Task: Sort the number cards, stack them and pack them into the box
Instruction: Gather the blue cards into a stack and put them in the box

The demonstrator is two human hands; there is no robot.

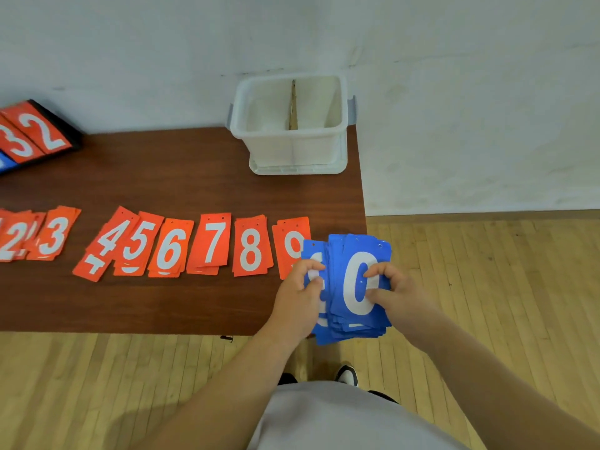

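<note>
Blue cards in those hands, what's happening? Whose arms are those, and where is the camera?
There is no machine here. The camera sits on a person's head and looks down, so you see that person's own arms, as if you were looking through their eyes.

The left hand and the right hand together hold a thick bunch of blue cards. The top one shows a big white 0.

On the brown table, orange cards lie in a row of little piles, one pile for each number, from 2 up to 9.

At the back stands a white plastic box with a divider down its middle. No cards can be seen in it yet. Far left, a scoreboard shows a 3 and a 2.
</note>
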